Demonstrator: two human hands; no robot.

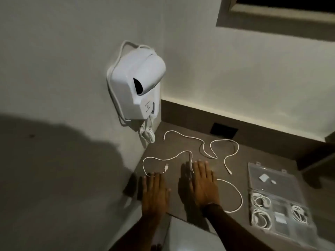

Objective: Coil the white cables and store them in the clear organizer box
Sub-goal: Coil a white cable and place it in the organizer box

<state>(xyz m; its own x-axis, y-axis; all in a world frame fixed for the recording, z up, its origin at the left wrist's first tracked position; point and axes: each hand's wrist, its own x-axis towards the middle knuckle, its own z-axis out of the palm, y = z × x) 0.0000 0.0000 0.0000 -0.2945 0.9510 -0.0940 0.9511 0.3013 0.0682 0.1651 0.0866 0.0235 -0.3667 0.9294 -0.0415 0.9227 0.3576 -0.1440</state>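
Observation:
Two white cables lie loose on the grey-brown counter. The far white cable snakes from the back left to a plug near the box. The near white cable loops at the left, passes under my right hand and curls out at the right. My left hand and my right hand rest flat, palms down, fingers spread, holding nothing. The clear organizer box stands open at the right, with several coiled white cables in its compartments.
A white wall-mounted hair dryer with a coiled cord hangs on the left wall just behind the cables. A dark socket plate sits at the counter's back edge. The counter's front edge runs just under my wrists.

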